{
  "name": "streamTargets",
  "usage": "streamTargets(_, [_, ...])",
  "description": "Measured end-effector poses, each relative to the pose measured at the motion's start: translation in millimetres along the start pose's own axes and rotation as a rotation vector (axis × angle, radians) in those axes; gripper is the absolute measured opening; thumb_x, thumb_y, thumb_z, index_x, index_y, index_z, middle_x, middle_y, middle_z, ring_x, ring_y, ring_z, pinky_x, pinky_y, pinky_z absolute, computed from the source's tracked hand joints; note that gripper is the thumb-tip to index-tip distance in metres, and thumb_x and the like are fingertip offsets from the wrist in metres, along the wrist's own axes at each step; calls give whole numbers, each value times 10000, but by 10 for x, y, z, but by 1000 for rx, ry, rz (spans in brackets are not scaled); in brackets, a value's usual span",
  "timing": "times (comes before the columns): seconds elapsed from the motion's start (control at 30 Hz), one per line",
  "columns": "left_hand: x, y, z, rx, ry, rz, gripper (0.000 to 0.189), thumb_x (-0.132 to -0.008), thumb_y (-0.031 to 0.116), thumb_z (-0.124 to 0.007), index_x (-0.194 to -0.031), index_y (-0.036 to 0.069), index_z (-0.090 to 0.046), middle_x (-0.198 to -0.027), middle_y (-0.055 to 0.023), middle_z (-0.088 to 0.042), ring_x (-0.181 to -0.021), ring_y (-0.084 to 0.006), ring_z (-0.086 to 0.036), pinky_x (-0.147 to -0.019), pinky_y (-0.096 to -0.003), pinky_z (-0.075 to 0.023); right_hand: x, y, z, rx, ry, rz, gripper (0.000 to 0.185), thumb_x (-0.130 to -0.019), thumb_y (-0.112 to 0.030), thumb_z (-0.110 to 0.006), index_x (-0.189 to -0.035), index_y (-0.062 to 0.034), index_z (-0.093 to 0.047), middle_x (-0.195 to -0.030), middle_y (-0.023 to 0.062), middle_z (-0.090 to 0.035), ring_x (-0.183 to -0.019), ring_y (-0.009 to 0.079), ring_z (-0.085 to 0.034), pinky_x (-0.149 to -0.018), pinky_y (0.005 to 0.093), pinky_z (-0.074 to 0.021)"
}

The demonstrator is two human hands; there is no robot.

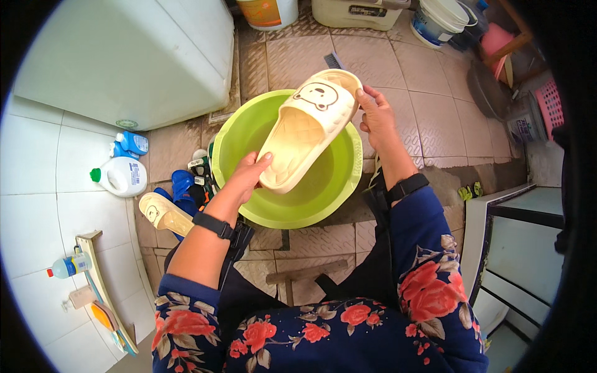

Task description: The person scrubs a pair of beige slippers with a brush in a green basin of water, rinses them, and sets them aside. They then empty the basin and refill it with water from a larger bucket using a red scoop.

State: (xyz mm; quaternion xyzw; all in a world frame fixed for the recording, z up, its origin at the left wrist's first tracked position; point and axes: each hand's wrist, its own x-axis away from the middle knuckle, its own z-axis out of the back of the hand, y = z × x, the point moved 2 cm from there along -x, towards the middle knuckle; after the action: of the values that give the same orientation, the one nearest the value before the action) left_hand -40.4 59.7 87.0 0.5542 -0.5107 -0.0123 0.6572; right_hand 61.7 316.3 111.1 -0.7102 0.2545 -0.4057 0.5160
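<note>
A cream slide slipper [298,135] with a bear face on its strap is held aslant above a lime-green plastic basin [355,172]. My left hand [249,175] grips its near end, thumb on the footbed. At the far end, my right hand [378,114] pinches the rim beside the strap. The slipper hides part of the basin's inside. Down to the left, a matching cream slipper [158,212] lies on the floor, partly behind my left forearm. Blue slippers [183,186] and other footwear crowd in beside it. Just beyond the basin rests a scrubbing brush [333,60].
A white detergent jug [123,177] and blue bottles [133,143] stand at the left wall, below a large white appliance [140,56]. Buckets [433,28] and a lidded tub [354,14] line the back. A wall shelf [105,289] juts out at lower left; a glass-panelled cabinet [517,224] stands right.
</note>
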Motion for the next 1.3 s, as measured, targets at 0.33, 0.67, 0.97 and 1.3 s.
streamTargets(0.33, [-19, -543, 448, -20, 276, 273, 319, -815, 240, -478, -1033, 11, -440, -926, -107, -549, -749, -188, -559, -580, -304, -466, 159, 316, -55, 652, -112, 243, 374, -662, -82, -576, -1030, -90, -511, -730, 91, -560, -622, 143, -530, -558, 272, -436])
streamTargets(0.67, [-327, -1062, 224, 59, 257, 457, 285, -806, 243, -466, -1000, 36, -447, -883, -114, -538, -716, -217, -534, -551, -309, -464, 853, 821, -421, 922, -745, -153, 288, -661, -146, -568, -939, -74, -550, -840, 163, -582, -790, 290, -563, -704, 341, -436])
streamTargets(0.97, [-124, -1252, -338, -9, 378, 392, 315, -753, 92, -534, -991, -60, -395, -891, -186, -513, -719, -283, -551, -516, -371, -505, 967, 1540, -572, 1319, -506, -47, 243, -734, -122, -429, -961, -50, -479, -836, 212, -570, -806, 347, -552, -700, 387, -444])
streamTargets(1.3, [-201, -1374, -273, 77, 346, 342, 388, -700, 62, -560, -972, -42, -302, -949, -213, -446, -684, -309, -565, -400, -345, -502, 710, 2027, -579, 1200, -368, -74, 235, -764, -172, -418, -948, -32, -459, -844, 236, -561, -809, 375, -544, -693, 426, -440])
